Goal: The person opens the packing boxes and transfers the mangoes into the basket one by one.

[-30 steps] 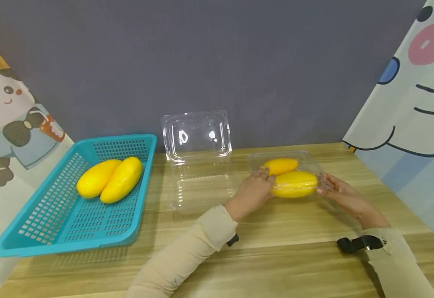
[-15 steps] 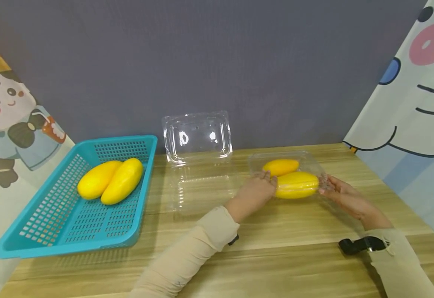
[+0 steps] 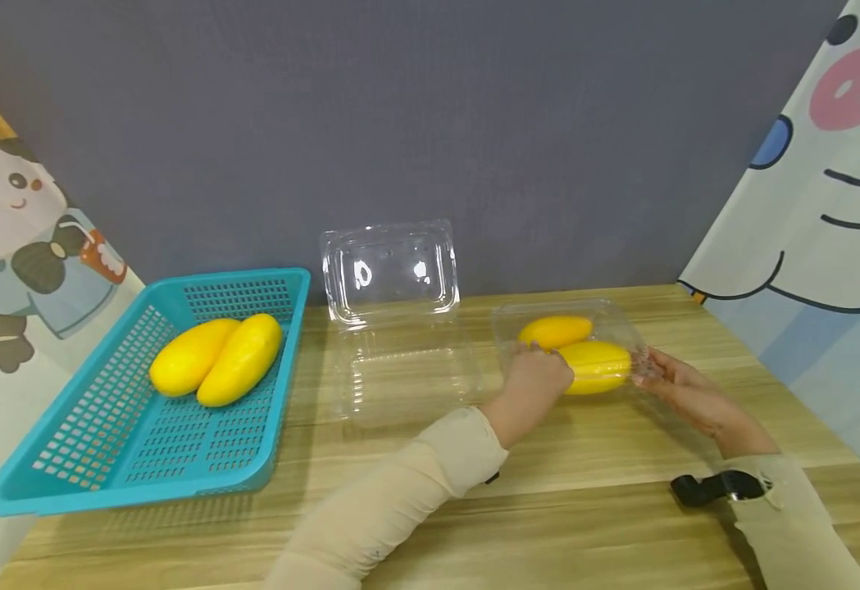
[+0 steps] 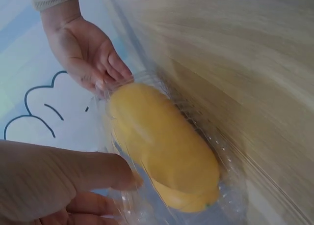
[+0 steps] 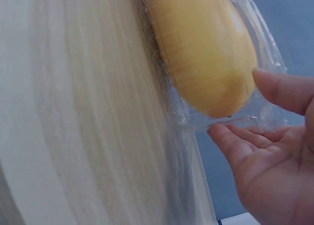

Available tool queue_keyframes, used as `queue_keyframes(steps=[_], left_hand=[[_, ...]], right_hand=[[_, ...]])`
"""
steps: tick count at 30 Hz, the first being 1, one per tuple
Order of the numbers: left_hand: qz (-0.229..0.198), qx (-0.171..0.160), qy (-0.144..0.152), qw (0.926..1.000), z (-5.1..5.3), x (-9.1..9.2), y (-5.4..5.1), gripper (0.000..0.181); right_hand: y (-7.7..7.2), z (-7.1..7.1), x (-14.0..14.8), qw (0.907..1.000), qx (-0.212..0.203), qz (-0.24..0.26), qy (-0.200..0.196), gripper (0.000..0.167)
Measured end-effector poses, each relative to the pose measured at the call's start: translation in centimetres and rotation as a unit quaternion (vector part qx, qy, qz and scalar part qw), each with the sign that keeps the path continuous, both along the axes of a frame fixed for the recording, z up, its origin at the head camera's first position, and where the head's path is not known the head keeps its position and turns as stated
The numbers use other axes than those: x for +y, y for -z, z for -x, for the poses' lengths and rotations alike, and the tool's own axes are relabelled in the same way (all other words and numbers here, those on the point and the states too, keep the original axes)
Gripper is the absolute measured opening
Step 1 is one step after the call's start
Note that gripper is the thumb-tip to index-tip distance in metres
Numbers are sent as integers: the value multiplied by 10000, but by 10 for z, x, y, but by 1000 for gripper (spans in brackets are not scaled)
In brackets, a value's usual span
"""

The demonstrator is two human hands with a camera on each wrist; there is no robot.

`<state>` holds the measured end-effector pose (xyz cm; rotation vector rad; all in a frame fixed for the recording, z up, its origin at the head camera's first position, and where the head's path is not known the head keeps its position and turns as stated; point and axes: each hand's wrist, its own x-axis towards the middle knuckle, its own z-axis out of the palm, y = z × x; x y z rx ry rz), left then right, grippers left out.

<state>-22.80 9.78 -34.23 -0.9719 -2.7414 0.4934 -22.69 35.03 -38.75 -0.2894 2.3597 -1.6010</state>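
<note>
We record: left hand, shifted rightward, pinching clear container; right hand, unmoved, pinching its end; front mango inside.

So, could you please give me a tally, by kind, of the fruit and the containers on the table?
Turquoise basket: 1
Clear plastic boxes: 2
Mangoes: 4 (2 in the basket, 2 in one box)
Total: 7

The left hand hides one end of the front yellow mango from the head view
</note>
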Motion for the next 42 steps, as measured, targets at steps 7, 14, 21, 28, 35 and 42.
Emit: queue_keyframes(steps=[7,14,21,28,35,42], left_hand=[[559,36,-98,9984,-1,7,-2,35],[1094,-229,85,9937,1,9,-1,33],[1422,-309,127,9893,0,11,-2,36],[1521,-168,207,9880,0,11,-3,36],[1541,-369,208,9871,0,10,-6,34],[1809,-387,160,9826,2,8,-11,34]], right_hand=[[0,-2,-2,9998,50,192,-44,77],[5,-2,-1,9986,244,443,-173,76],[7,-2,1,9976,287,613,-125,77],[3,-4,1,9990,109,426,-10,78],[1,-4,-2,9990,45,439,-20,78],[-1,-2,-6,9994,19,352,37,78]])
